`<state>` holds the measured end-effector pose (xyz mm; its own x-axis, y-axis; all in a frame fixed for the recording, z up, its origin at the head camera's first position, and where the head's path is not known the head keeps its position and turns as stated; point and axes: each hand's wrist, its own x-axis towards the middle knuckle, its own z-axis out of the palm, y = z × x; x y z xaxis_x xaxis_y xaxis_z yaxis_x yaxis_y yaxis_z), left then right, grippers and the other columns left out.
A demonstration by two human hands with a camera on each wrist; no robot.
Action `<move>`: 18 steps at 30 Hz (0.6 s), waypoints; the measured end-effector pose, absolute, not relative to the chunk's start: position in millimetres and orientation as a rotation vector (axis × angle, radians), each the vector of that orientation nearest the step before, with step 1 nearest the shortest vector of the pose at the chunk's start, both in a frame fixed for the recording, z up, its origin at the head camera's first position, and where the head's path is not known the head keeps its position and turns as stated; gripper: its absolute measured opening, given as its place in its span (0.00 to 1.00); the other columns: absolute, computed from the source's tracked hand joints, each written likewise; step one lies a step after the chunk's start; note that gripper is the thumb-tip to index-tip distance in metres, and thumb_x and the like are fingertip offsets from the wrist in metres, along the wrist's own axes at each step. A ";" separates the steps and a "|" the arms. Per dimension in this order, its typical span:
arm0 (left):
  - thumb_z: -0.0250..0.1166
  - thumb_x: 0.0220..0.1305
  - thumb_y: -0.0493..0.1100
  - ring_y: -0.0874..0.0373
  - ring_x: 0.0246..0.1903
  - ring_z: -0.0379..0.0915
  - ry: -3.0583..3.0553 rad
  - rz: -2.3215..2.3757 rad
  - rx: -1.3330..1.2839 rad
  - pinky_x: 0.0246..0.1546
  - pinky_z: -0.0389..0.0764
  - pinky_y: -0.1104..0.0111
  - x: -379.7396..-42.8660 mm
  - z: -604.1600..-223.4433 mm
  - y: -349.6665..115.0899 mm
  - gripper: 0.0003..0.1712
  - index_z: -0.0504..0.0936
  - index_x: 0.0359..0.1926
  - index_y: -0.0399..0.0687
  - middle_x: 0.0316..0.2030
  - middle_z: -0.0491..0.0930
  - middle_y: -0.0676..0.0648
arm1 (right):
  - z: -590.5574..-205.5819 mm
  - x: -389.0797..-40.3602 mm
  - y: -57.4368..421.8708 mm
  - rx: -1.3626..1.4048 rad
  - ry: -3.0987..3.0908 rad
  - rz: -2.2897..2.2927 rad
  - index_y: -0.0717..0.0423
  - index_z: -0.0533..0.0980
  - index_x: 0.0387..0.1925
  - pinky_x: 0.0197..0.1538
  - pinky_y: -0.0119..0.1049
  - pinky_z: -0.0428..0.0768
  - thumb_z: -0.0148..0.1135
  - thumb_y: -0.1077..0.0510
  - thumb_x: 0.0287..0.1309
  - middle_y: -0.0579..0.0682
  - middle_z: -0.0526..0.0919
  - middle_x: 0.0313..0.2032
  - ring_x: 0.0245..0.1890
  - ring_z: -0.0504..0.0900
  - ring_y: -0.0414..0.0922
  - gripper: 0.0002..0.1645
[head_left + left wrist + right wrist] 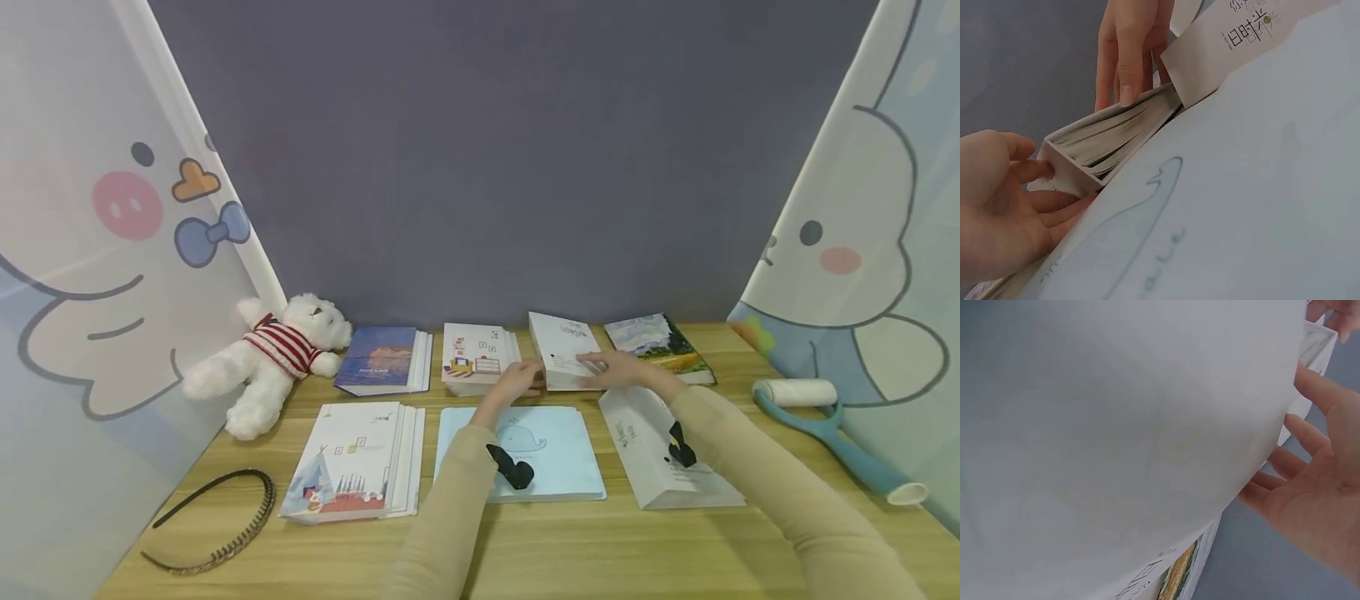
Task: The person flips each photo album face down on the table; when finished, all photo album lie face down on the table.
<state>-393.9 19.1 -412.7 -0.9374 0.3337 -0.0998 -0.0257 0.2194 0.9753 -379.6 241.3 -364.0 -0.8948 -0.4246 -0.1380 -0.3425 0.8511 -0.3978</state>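
Observation:
A white album [566, 350] with dark lettering stands in the back row, a little askew. My left hand [517, 382] touches the lower corner of its spine, one fingertip on the spine and the other fingers below it. My right hand [618, 368] rests its fingers on the cover from the other side; in the left wrist view that right hand [1132, 50] reaches down with fingers extended. The album's page edges [1116, 134] show between both hands. A light-blue album [555, 450] with a whale drawing lies under my left forearm. In the right wrist view a white cover [1116, 425] hides much of the scene.
Beside it are an interior-print album [476, 354], a blue photo album [378, 358] and a landscape-cover album [660, 346]. In front lie a tent-print album [341, 458] and another white album [637, 454]. A plush bear [281, 358], headband [258, 508] and lint roller [847, 442] lie at the sides.

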 end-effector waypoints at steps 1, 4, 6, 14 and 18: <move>0.48 0.71 0.50 0.49 0.50 0.77 2.201 1.795 0.275 0.46 0.82 0.66 -394.3 -412.1 19.5 0.27 0.68 0.63 0.37 0.54 0.76 0.37 | -364.3 -379.5 242.5 -0.593 2.807 -0.557 0.57 0.61 0.68 0.59 0.60 0.68 0.57 0.41 0.61 0.68 0.61 0.66 0.63 0.62 0.67 0.40; 0.49 0.70 0.51 0.50 0.44 0.80 2.178 1.876 0.229 0.44 0.83 0.65 -395.0 -409.1 19.1 0.28 0.68 0.65 0.42 0.53 0.77 0.37 | -365.0 -380.1 244.4 -0.591 2.785 -0.640 0.55 0.61 0.68 0.59 0.59 0.69 0.55 0.40 0.62 0.66 0.62 0.66 0.63 0.64 0.66 0.39; 0.50 0.70 0.50 0.50 0.43 0.81 2.174 1.931 0.218 0.43 0.83 0.64 -395.6 -407.7 17.6 0.27 0.68 0.66 0.45 0.54 0.76 0.38 | -364.7 -380.4 245.5 -0.596 2.763 -0.699 0.54 0.61 0.68 0.59 0.59 0.69 0.55 0.40 0.62 0.66 0.62 0.66 0.62 0.64 0.66 0.39; 0.51 0.70 0.47 0.47 0.45 0.80 2.137 2.041 0.230 0.47 0.81 0.61 -395.6 -406.0 13.4 0.25 0.68 0.65 0.46 0.55 0.76 0.39 | -361.7 -381.9 243.0 -0.573 2.803 -0.820 0.56 0.68 0.64 0.57 0.54 0.74 0.55 0.41 0.62 0.62 0.68 0.63 0.61 0.69 0.62 0.34; 0.53 0.70 0.47 0.53 0.44 0.80 2.078 2.112 0.303 0.46 0.82 0.67 -399.8 -409.8 14.3 0.27 0.66 0.65 0.40 0.53 0.78 0.40 | -355.3 -384.2 235.4 -0.559 2.848 -0.897 0.58 0.71 0.61 0.56 0.50 0.76 0.58 0.40 0.60 0.60 0.73 0.60 0.58 0.73 0.58 0.35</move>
